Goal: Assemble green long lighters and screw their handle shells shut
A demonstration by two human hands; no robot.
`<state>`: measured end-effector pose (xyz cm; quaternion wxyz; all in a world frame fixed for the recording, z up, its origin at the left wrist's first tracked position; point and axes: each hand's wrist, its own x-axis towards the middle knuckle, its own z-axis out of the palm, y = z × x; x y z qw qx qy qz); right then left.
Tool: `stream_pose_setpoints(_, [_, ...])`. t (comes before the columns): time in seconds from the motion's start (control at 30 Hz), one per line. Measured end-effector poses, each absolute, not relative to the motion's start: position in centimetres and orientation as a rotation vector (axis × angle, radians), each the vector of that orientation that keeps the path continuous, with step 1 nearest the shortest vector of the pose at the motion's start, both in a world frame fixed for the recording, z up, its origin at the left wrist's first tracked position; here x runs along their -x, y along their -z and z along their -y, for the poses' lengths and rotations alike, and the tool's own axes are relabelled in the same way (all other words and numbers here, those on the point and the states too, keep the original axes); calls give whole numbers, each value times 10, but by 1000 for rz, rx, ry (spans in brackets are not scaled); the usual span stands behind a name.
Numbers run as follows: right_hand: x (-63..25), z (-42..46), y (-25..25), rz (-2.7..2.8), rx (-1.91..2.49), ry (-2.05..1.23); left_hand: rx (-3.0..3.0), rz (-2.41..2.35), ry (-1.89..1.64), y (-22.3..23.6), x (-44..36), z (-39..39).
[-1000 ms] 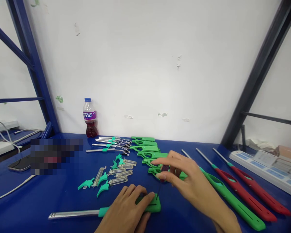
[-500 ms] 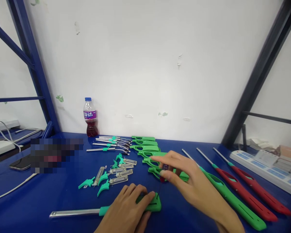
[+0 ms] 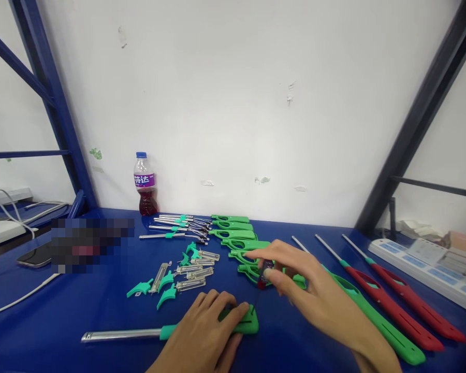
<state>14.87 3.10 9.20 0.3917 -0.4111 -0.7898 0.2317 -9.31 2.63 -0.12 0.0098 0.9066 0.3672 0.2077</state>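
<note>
My left hand [image 3: 205, 331] lies on the green handle of a long lighter half [image 3: 244, 323] whose metal tube [image 3: 120, 334] points left along the blue table. Its fingers curl over the handle and press it down. My right hand [image 3: 299, 282] hovers just right of it and pinches a small dark red part [image 3: 264, 274] between thumb and fingers. A thin dark wire runs from that part down to the handle's end. Behind the right hand lies a row of empty green handle shells [image 3: 236, 235].
Several trigger pieces with clear tubes [image 3: 178, 277] lie left of centre, metal tubes with wires [image 3: 174, 225] behind them. Assembled green [image 3: 373, 318] and red lighters [image 3: 396, 311] lie at right. A purple-labelled bottle [image 3: 144, 185] stands by the wall. A phone [image 3: 33, 255], cables and a power strip [image 3: 423, 269] flank the table [image 3: 62, 311].
My right hand has lifted slightly and turned the small red part between its fingertips. My left hand stays on the green handle. The view has tilted a little.
</note>
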Motion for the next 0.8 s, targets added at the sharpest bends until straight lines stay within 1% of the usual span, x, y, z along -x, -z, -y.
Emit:
stream_pose_setpoints(0.17, [-162,-33,-88,1901,1097,-686,-2819,-1145,-649,-2,93,-26])
stream_pose_setpoints(0.43, [-155,-32,-90,1924,1020,-561,-2776,-1155,-631,-4,93,-24])
stream_pose_setpoints(0.6, [-154,-30,-91,1938,976,-667,-2775,-1149,-613,-4,92,-24])
stream_pose_setpoints(0.8, [-154,-38,-86,1913,1081,-511,-2778,-1158,-601,-3,93,-24])
